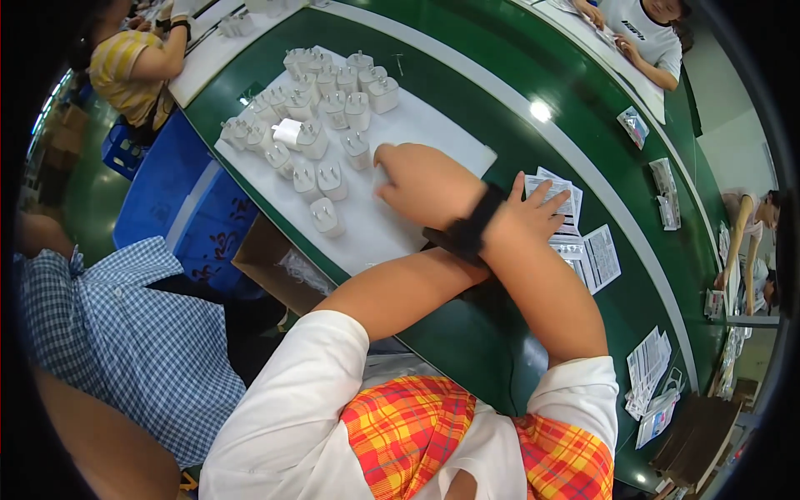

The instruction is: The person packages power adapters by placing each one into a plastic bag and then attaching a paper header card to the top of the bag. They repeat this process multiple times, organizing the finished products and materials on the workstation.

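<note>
My forearms cross, the right one over the left. My right hand (pixel 423 182) is above a white board (pixel 387 225), its fingertips close to a white plug charger (pixel 356 150). Its thumb and index finger are bent and apart, slightly blurred, with nothing visible between them. Several more white chargers (pixel 327 217) stand on the board, mostly with their prongs up; one charger (pixel 287 132) lies on its side. Reaching to the right, my left hand (pixel 540 210) has its fingers spread over a pile of printed leaflets (pixel 602 257). Part of that hand is hidden behind my right forearm.
The green table (pixel 500 108) bears a pale curved strip. More leaflets (pixel 646 367) and small packets (pixel 658 417) lie at the right. Blue bins (pixel 179 200) and a cardboard box (pixel 279 267) stand at the left edge. A person in a checked shirt (pixel 142 333) is close by.
</note>
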